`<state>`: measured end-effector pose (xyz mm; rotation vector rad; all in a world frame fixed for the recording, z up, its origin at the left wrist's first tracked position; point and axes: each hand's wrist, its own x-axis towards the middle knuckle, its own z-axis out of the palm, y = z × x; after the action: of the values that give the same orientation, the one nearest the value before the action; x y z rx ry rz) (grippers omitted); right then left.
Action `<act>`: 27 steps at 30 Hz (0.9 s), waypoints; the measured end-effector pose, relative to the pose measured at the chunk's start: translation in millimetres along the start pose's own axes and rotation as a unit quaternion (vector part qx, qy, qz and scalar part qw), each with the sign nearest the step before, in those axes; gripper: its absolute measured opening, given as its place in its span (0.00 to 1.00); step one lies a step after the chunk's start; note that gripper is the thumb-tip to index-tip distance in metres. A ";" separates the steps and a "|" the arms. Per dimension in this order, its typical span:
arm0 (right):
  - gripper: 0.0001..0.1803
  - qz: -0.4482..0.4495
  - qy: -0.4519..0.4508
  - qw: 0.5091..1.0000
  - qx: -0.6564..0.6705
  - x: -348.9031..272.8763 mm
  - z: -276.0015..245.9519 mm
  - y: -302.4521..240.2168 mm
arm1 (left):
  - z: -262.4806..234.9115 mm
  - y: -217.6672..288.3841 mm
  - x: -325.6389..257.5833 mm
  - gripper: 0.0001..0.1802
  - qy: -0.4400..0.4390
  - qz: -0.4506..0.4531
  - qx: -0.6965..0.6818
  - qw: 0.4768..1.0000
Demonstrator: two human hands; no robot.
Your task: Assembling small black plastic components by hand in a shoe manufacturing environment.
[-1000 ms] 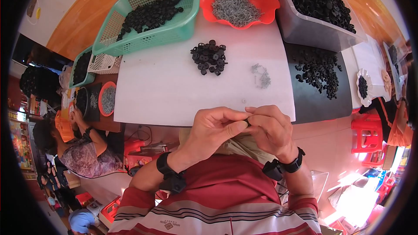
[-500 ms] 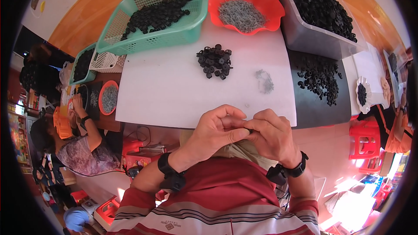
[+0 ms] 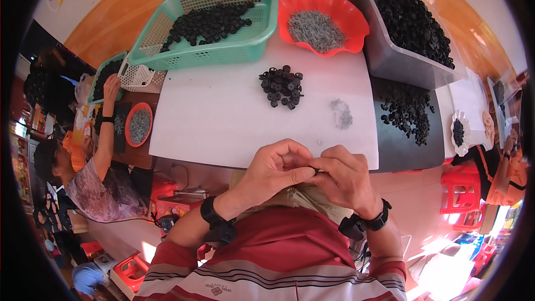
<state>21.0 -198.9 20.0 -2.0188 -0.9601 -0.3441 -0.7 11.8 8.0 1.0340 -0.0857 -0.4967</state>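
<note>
My left hand (image 3: 281,168) and my right hand (image 3: 346,177) meet just off the near edge of the white table sheet. Between their pinched fingertips is a small black part (image 3: 317,171), mostly covered by the fingers. Beyond them on the sheet sits a pile of small black round parts (image 3: 282,87). To its right lies a little heap of thin grey metal pieces (image 3: 341,114). A tiny pale ring-like bit (image 3: 320,142) rests on the sheet just past my fingers.
At the back stand a green basket (image 3: 223,50) of black parts, a red bowl (image 3: 356,22) of grey metal pieces and a grey bin (image 3: 390,67) heaped with black parts. Loose black parts (image 3: 409,114) cover a dark mat. A co-worker (image 3: 100,184) sits at the left.
The view has shifted slightly, so the table things sit lower. My hands still pinch the small black part. The co-worker at left has reached an arm out to the green basket beside them.
</note>
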 end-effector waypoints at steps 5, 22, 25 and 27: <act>0.16 0.063 -0.021 0.994 0.083 12.5 -6.6 -3.8 | -8.8 5.5 -2.9 0.13 0.041 0.043 0.060 0.996; 0.09 0.102 0.061 0.991 0.055 12.7 -13.7 -0.1 | -100.5 121.6 23.2 0.10 0.310 0.313 0.495 0.749; 0.10 0.102 0.069 0.992 0.032 23.4 -18.3 6.0 | -128.4 157.7 42.9 0.13 0.376 0.371 0.551 0.646; 0.11 0.076 0.085 0.993 0.005 25.2 -20.9 12.7 | -119.8 156.6 39.9 0.12 0.376 0.382 0.604 0.590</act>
<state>49.4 -207.1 38.9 -2.0041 -0.6970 -0.4204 125.8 155.0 70.9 2.2986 -0.0987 1.0320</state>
